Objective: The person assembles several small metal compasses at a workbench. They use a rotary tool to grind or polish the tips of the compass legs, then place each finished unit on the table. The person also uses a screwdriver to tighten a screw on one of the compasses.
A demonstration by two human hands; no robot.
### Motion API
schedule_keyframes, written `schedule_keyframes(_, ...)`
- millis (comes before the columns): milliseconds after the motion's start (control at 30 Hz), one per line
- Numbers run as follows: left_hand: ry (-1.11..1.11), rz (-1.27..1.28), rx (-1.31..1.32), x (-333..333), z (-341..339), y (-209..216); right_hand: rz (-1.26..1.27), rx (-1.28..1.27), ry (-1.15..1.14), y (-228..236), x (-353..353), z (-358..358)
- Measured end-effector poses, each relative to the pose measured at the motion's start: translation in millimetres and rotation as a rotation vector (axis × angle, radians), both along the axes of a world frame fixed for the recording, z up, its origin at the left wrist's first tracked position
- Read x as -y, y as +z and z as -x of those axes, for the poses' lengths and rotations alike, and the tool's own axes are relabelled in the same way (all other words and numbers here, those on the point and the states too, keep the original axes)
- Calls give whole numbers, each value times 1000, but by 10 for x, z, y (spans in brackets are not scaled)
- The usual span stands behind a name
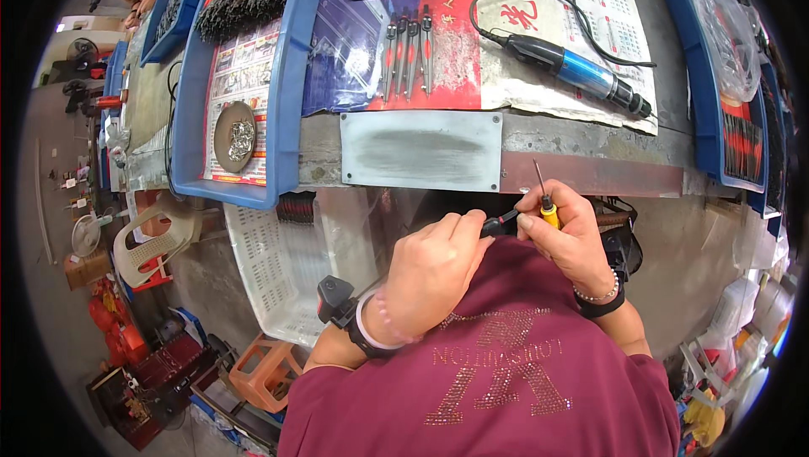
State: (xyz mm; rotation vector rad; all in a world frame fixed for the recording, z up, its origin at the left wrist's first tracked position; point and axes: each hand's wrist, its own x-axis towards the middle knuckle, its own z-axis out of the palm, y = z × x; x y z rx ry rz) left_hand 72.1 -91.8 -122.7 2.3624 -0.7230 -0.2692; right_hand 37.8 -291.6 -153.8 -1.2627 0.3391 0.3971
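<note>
My left hand is closed round a dark compass with a little red on it, just in front of my maroon shirt. Much of the compass is hidden by the fingers. A small screwdriver with a yellow handle is held in my right hand, its thin shaft pointing up. The right thumb and forefinger also meet the compass's far end. Several black-and-red compasses lie in a row on the bench, beyond my hands.
On the bench lies a blue-and-black power screwdriver with its cable. A blue tray at left holds many compasses and a dish of small metal parts. A pale metal plate edges the bench. Below stands a white basket; another blue tray is at right.
</note>
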Motion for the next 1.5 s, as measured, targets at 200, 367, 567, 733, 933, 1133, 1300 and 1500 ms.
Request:
schedule_keyframes(200,-22,-30,32,-11,10,-40,18,-13,8,-49,-2,21)
schedule_keyframes(367,23,150,-28,-14,-42,-168,365,259,86,31,10,90)
schedule_keyframes(567,260,712,-1166,-99,-133,-328,711,600,261,221,133,222)
schedule_keyframes(733,337,801,-1267,-61,-114,-380,756,683,191,222,134,258)
schedule_keyframes(933,321,735,-1172,-7,-85,-342,742,723,160,174,116,229)
schedule_keyframes(1133,336,643,-1020,11,-45,-318,743,725,161,153,111,216)
schedule_keyframes(1300,273,365,-515,91,13,-409,685,627,125,114,115,220)
schedule_keyframes(1500,224,237,-191,119,69,-509,940,746,187,28,53,267)
